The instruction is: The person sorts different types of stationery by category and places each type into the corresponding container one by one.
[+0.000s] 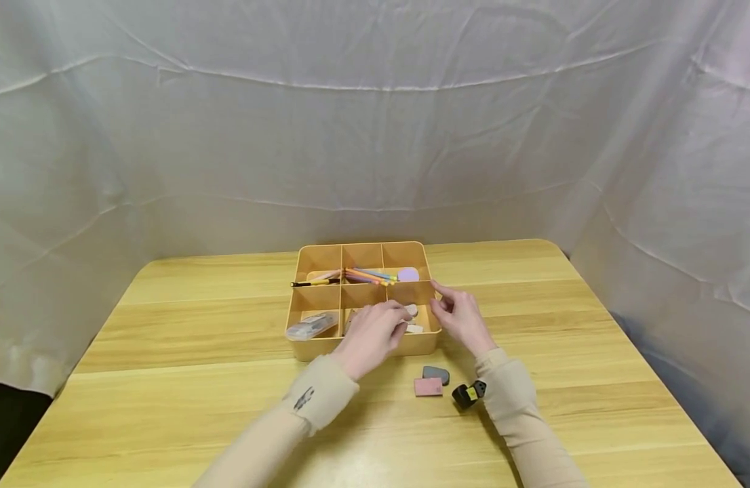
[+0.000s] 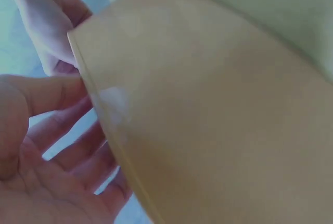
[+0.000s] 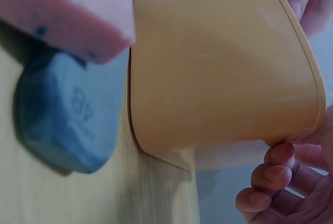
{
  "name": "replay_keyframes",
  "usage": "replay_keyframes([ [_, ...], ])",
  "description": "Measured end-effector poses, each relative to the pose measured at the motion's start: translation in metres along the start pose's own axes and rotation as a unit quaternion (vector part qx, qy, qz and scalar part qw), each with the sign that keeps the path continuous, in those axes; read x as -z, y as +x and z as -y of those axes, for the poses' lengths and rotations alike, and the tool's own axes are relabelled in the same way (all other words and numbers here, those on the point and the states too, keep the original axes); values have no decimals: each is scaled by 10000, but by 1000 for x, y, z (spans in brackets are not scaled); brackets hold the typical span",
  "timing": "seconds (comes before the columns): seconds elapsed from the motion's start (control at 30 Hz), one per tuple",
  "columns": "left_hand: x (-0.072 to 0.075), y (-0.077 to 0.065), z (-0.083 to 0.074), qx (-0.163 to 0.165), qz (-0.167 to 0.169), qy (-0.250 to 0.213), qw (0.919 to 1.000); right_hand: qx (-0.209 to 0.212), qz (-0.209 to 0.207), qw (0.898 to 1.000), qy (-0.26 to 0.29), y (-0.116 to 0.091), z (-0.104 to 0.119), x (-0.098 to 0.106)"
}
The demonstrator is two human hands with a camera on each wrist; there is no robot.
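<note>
An orange-tan divided organizer box (image 1: pixel 363 347) stands on the table, its front wall filling much of both wrist views. My left hand (image 1: pixel 371 332) reaches over the front wall near the middle and right front compartments, beside small white erasers (image 1: pixel 414 329). In the left wrist view the fingers (image 2: pixel 78 146) pass behind the rim, so their tips are hidden, and I cannot tell whether they hold anything. My right hand (image 1: pixel 463 317) grips the box's right rim, its fingers (image 3: pixel 273 174) curled at the corner. In front lie a pink eraser (image 1: pixel 428 387) and a grey-blue eraser (image 1: pixel 436 375) marked 4B.
A clear plastic case (image 1: pixel 312 326) lies in the front left compartment. Colored pencils (image 1: pixel 369 276), a yellow-and-black pencil (image 1: pixel 314 282) and a round lilac item (image 1: pixel 408 274) are toward the back. A black wrist camera (image 1: pixel 468 394) sits at my right sleeve. Grey curtains (image 1: pixel 375 149) surround the wooden table (image 1: pixel 186 379).
</note>
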State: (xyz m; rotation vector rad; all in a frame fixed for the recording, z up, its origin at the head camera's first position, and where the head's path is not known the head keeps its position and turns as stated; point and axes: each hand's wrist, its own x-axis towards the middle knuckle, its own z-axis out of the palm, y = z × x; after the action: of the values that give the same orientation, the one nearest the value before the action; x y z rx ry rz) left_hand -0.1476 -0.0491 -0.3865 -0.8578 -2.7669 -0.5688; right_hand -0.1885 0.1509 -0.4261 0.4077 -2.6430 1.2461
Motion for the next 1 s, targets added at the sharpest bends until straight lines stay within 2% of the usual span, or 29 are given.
replay_keyframes([
  [0.2,-7,-28,5,3,-893,-375,9953,-41,0,10000,-7,-1,1,-1],
  [0.33,-12,-34,12,236,-1153,-384,9923,-123,29,9999,5,-1,1,-1],
  [0.47,-16,-36,16,431,-1201,-243,9915,-160,26,9999,14,-1,2,-1],
  [0.63,-19,-36,17,314,-1126,65,9931,-112,49,9999,28,0,1,1],
  [0.73,-19,-35,16,321,-1063,57,9938,-29,120,9999,-44,0,0,4],
  [0.93,-22,-34,12,328,-999,95,9944,280,146,9986,-417,-4,2,20],
  [1.0,-22,-34,11,315,-995,124,9945,404,269,9977,-471,-6,7,30],
])
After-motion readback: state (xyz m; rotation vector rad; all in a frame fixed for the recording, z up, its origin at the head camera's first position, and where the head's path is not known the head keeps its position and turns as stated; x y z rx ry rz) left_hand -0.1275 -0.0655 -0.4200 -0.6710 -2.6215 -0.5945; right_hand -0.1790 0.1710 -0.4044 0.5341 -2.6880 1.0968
